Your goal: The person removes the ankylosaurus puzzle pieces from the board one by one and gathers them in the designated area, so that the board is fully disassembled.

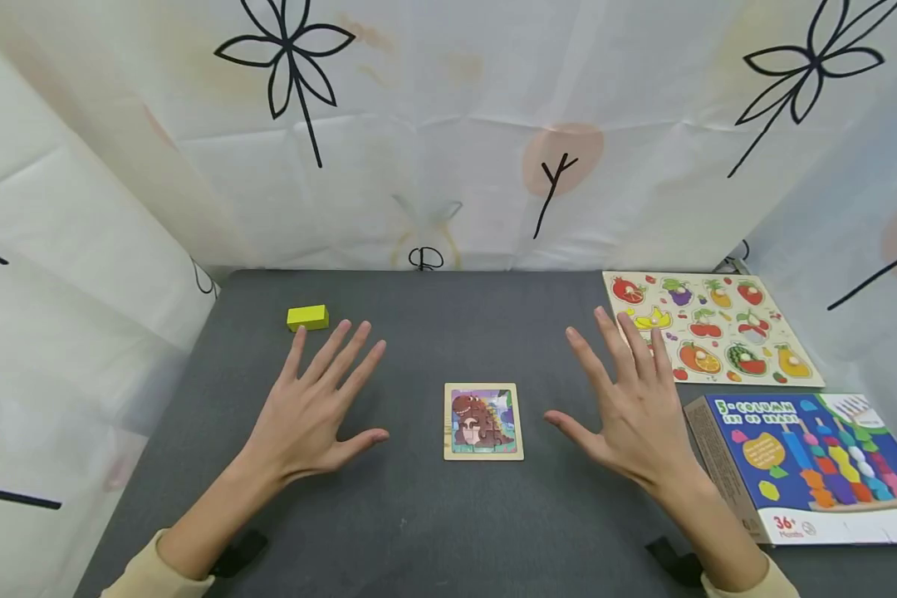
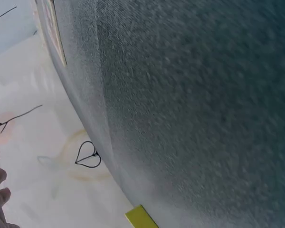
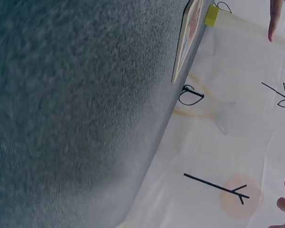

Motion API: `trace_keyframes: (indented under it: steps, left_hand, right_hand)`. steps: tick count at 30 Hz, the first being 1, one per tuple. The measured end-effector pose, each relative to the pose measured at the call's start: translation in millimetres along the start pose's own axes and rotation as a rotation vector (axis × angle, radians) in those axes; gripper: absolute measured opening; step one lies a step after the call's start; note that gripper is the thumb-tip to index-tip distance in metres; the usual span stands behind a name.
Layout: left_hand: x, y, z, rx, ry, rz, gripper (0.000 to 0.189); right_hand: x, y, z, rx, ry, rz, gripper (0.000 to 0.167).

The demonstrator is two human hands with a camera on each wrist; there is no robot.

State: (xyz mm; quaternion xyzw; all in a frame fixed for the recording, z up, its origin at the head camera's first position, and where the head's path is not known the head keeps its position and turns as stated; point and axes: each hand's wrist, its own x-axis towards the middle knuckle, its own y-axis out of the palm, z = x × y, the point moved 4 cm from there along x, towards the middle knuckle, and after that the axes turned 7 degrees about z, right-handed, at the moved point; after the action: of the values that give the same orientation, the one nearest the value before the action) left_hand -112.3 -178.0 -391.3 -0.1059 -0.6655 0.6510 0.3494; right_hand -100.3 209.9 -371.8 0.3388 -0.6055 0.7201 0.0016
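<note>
Wooden puzzle [image 1: 483, 421] looks light, stiff, best gripped by its rim [image 1: 483, 457]; left hand [image 1: 306, 411] and right hand [image 1: 637, 415] spread apart, empty.

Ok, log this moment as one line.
left hand: holding nothing | right hand: holding nothing | dinosaur puzzle: on table between hands | yellow block: beyond left hand

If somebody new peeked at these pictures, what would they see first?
Probably the left hand and right hand, fingers spread over the gray table, with a small dinosaur puzzle lying between them. Next might come the bright things: the fruit board and blue box on the right, and the yellow block toward the far left corner.
</note>
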Motion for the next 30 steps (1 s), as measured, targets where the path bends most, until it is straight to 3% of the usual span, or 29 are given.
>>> trace_keyframes:
  steps: [13,17,21,25,30]
  left_hand:
    - [5.4,8.2,-12.0,-0.039,0.021,-0.002,0.092]
    - [5.5,12.4,-15.9,-0.061,0.017,0.022,0.080]
    - [6.4,16.1,-21.4,-0.084,0.016,0.045,0.064]
    - [8.8,17.7,-26.9,-0.136,0.000,0.063,0.059]
    - [12.0,19.8,-33.7,-0.227,-0.041,0.115,0.052]
  right_hand:
    - [6.0,21.9,16.0,0.150,-0.026,0.072,0.091]
    - [8.1,30.3,21.2,0.223,-0.027,0.083,0.087]
    - [12.5,36.3,28.6,0.312,-0.024,0.130,0.080]
    - [20.0,39.8,38.0,0.426,-0.004,0.197,0.083]
    - [29.8,47.2,50.1,0.596,0.039,0.290,0.071]
